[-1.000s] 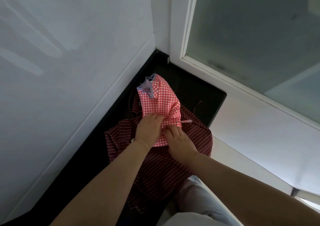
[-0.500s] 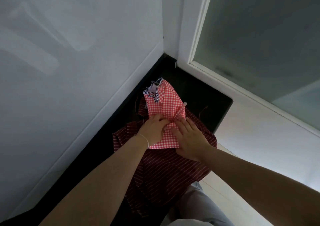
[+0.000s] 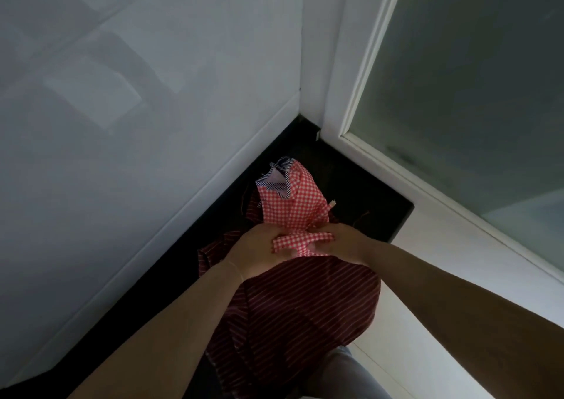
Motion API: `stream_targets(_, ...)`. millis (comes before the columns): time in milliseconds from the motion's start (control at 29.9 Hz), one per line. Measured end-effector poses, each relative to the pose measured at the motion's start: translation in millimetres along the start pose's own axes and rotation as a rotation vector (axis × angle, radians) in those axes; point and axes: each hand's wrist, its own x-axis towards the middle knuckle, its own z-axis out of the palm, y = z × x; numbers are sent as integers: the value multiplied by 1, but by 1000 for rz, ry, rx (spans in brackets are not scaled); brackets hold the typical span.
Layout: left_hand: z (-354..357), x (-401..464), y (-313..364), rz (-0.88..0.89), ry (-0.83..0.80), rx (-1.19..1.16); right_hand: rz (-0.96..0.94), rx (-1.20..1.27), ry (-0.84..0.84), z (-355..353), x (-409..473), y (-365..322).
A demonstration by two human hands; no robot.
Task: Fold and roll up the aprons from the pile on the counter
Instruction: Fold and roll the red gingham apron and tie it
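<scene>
A red-and-white checked apron (image 3: 293,206) lies on a dark red striped apron (image 3: 305,301) covering a black counter (image 3: 381,197) in a corner. Its near edge is turned into a narrow roll. The left hand (image 3: 256,252) and right hand (image 3: 345,243) meet there, fingers curled round the roll. Fingertips are hidden by cloth. A navy striped trim (image 3: 276,178) shows at its far end.

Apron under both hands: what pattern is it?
Red-and-white gingham check on the apron, clearest in the head view.
</scene>
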Motion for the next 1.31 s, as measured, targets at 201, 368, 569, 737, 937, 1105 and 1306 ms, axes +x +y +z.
stream_targets(201,6,10,-4,-121,64,-281,102,391,140,14,3,8)
stream_targets(368,-2,37,-6,-394,-37,-299,117,313,434,29,22,12)
stream_targets(569,2,56,0,-537,40,-159,97,-116,762,29,31,0)
stream_targets(737,4,61,2,-593,71,-182,-332,-724,683,50,27,7)
stream_targets(937,9,56,16,-622,273,-246,-227,-873,529,57,29,11)
stream_targets(1105,22,38,43,-716,727,-384,-224,-817,616,39,45,4)
stream_targets(1306,37,24,63,-807,618,-1534,-216,-583,560,30,42,-14)
